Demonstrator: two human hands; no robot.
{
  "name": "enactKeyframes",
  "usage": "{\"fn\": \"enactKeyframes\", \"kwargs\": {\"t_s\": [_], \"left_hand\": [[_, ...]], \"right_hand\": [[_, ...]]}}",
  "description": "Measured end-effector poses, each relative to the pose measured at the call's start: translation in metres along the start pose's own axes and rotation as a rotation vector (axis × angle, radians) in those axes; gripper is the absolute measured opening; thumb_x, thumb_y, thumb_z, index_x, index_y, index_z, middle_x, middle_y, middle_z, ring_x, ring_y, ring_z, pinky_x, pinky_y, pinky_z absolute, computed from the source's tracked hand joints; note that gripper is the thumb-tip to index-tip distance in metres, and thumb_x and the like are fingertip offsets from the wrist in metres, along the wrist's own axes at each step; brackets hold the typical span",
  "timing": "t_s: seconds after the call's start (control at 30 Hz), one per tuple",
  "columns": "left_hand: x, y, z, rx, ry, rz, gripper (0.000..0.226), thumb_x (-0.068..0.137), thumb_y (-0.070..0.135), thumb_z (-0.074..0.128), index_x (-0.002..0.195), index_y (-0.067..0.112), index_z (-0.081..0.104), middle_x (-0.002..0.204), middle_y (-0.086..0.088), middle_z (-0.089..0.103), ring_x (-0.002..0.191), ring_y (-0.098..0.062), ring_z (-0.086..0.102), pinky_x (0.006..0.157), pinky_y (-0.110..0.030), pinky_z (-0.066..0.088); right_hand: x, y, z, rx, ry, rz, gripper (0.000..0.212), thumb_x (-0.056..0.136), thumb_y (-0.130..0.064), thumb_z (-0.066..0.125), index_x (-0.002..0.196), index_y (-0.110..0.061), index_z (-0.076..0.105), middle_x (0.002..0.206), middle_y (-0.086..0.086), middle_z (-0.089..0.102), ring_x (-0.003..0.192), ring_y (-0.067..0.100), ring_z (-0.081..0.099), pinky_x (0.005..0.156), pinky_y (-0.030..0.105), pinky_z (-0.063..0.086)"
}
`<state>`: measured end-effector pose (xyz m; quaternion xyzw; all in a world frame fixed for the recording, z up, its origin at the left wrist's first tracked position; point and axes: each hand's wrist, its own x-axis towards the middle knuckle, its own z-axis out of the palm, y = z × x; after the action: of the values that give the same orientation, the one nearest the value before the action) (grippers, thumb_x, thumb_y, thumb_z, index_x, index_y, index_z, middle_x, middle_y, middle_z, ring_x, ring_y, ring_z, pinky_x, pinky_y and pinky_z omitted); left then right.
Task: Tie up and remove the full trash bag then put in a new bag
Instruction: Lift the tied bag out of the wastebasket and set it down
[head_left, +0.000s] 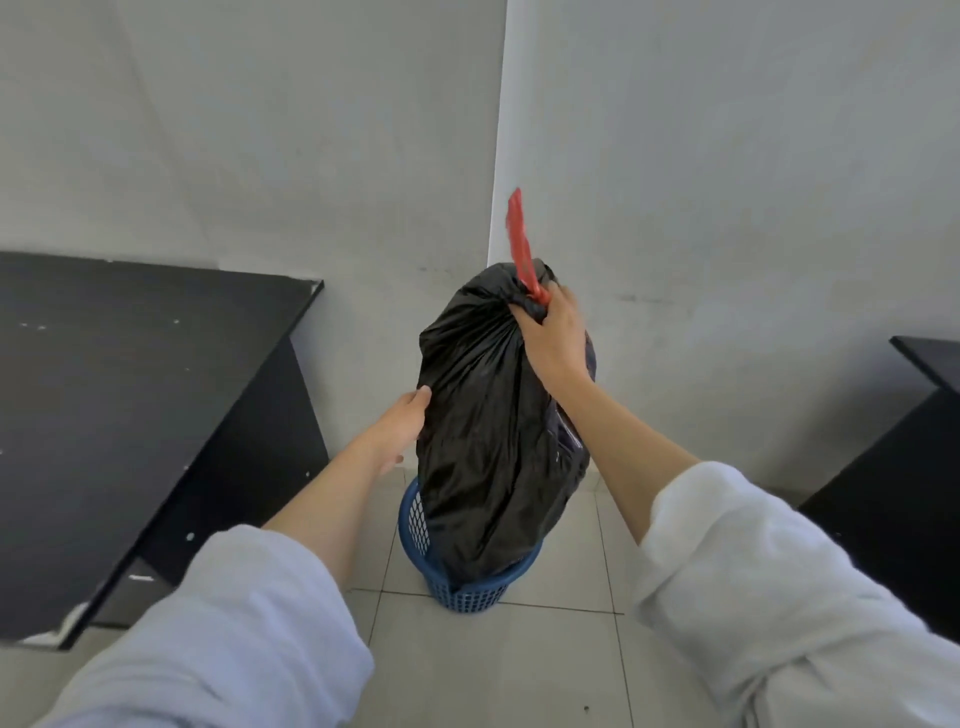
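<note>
A full black trash bag (483, 431) stands tall in a small blue mesh bin (467, 590) on the tiled floor, with most of the bag above the bin's rim. Its neck is gathered at the top, and a red drawstring strip (521, 239) sticks up from it. My right hand (553, 338) grips the gathered neck at the base of the red strip. My left hand (402, 423) lies flat against the bag's left side with its fingers straight.
A black table (130, 395) stands close on the left, and its side panel reaches down near the bin. Another black table (914, 447) is at the right edge. White walls meet in a corner right behind the bin. Light floor tiles lie in front.
</note>
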<state>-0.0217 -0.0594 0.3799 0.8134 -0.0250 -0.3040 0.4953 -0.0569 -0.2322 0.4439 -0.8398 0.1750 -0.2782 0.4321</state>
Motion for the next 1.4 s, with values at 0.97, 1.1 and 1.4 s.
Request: {"fn": "enactKeyframes", "kwargs": {"t_s": [0.97, 1.1, 1.4], "left_hand": [[-0.325, -0.091, -0.335, 0.757, 0.353, 0.214, 0.038, 0.099, 0.037, 0.039, 0.127, 0.016, 0.053, 0.124, -0.009, 0.060, 0.107, -0.029, 0.059, 0.085, -0.037, 0.048], [-0.354, -0.131, -0.432, 0.722, 0.427, 0.226, 0.037, 0.099, 0.038, 0.040, 0.128, 0.018, 0.051, 0.124, -0.007, 0.060, 0.110, -0.028, 0.057, 0.088, -0.039, 0.049], [-0.347, -0.225, -0.654, 0.662, 0.578, 0.220, 0.037, 0.098, 0.039, 0.042, 0.129, 0.020, 0.052, 0.127, -0.005, 0.059, 0.112, -0.027, 0.057, 0.091, -0.040, 0.049]], "right_hand": [[-0.233, -0.386, 0.086, -0.665, -0.267, -0.132, 0.047, 0.096, -0.044, 0.047, 0.118, -0.003, 0.053, 0.096, 0.010, 0.058, 0.090, 0.031, 0.058, 0.066, 0.033, 0.038], [-0.271, -0.463, 0.155, -0.663, -0.235, -0.185, 0.045, 0.096, -0.043, 0.049, 0.116, -0.002, 0.054, 0.103, 0.013, 0.063, 0.094, 0.033, 0.062, 0.066, 0.033, 0.040], [-0.313, -0.579, 0.351, -0.726, -0.338, -0.210, 0.036, 0.096, -0.034, 0.050, 0.112, -0.002, 0.058, 0.095, 0.010, 0.061, 0.093, 0.031, 0.061, 0.067, 0.032, 0.042]]}}
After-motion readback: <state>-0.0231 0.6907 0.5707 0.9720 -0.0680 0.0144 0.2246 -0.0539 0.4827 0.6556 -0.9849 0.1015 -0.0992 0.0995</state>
